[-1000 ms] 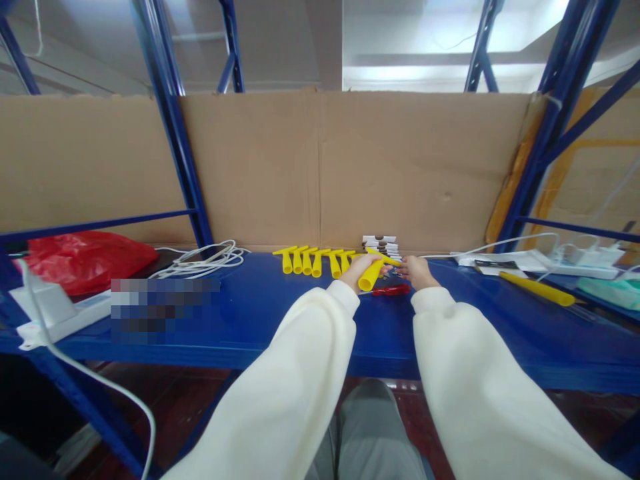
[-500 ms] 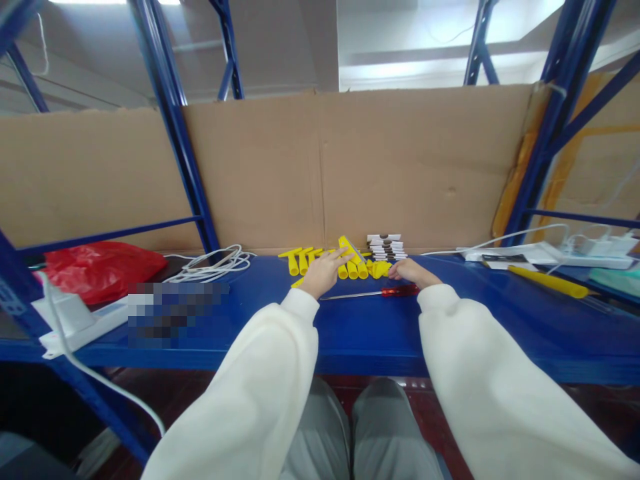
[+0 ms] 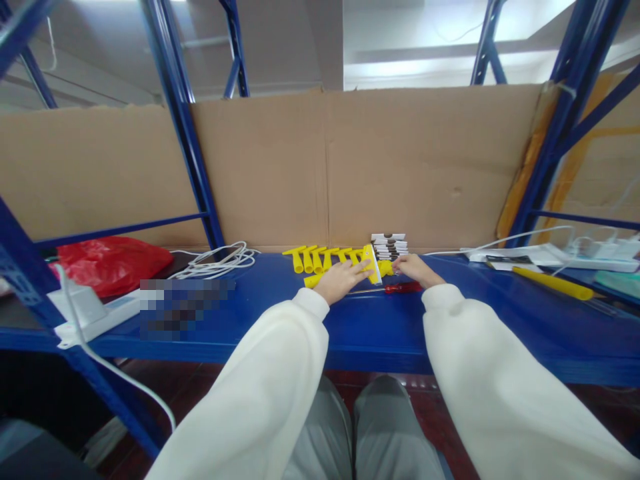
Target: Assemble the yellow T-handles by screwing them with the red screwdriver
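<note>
My left hand is closed around a yellow T-shaped scraper, its flat head turned up with a pale strip along the edge. The handle's end pokes out below the hand, toward the left. My right hand has its fingers bent together at a pile of small yellow pieces; whatever lies between the fingertips is too small to make out. Behind the left hand stands a row of similar yellow scrapers, partly covered by it. A screwdriver with a red handle lies in front of the pile.
Stacked white packets with dark marks sit behind the yellow pile, against a cardboard wall. At left are a coiled white cable, a red plastic bag and a power strip. A yellow tool lies at right.
My left hand has moved right with the scraper, whose head now stands beside the small yellow pieces. The right hand stays at the pile. The whole view has shifted slightly.
</note>
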### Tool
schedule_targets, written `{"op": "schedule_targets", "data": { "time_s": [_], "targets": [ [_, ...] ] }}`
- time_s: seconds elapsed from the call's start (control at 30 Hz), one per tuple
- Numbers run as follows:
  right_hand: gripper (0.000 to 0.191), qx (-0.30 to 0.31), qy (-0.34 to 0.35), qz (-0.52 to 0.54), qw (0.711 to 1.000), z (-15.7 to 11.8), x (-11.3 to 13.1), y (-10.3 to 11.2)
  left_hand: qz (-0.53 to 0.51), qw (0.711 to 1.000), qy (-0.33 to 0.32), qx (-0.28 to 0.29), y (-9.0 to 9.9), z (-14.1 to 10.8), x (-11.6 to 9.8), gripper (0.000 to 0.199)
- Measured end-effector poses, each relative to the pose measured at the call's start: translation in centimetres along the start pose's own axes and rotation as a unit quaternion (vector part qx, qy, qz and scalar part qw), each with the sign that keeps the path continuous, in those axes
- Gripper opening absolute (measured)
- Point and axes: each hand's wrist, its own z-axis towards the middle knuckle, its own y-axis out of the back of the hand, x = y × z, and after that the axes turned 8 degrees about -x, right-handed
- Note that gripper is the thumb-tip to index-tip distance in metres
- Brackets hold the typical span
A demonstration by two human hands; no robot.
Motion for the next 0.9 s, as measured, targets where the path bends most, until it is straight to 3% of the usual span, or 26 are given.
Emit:
{"op": "schedule_targets", "data": {
  "time_s": [0.2, 0.33, 0.43, 0.7, 0.9],
  "targets": [
    [0.031, 0.098, 0.061, 0.130, 0.985, -2.6, 2.6, 1.1, 0.019, 1.000, -0.013, -0.002, -0.1, 0.2, -0.4, 0.055],
    [0.033, 0.178, 0.075, 0.129, 0.973, -2.8, 2.5, 1.1, 0.026, 0.999, -0.021, -0.005, -0.1, 0.2, -0.7, 0.054],
    [0.032, 0.192, 0.076, 0.108, 0.972, -2.3, 2.0, 0.9, 0.029, 0.999, -0.032, -0.006, -0.2, 0.3, -0.8, 0.053],
    [0.019, 0.149, 0.061, 0.110, 0.981, -2.2, 2.0, 0.8, 0.023, 0.999, -0.029, -0.006, -0.2, 0.3, -0.7, 0.055],
    [0.012, 0.010, -0.052, 0.136, 0.989, -1.8, 2.0, 1.5, 0.020, 0.999, -0.028, 0.003, 0.0, 0.2, -0.8, 0.054]
  ]
}}
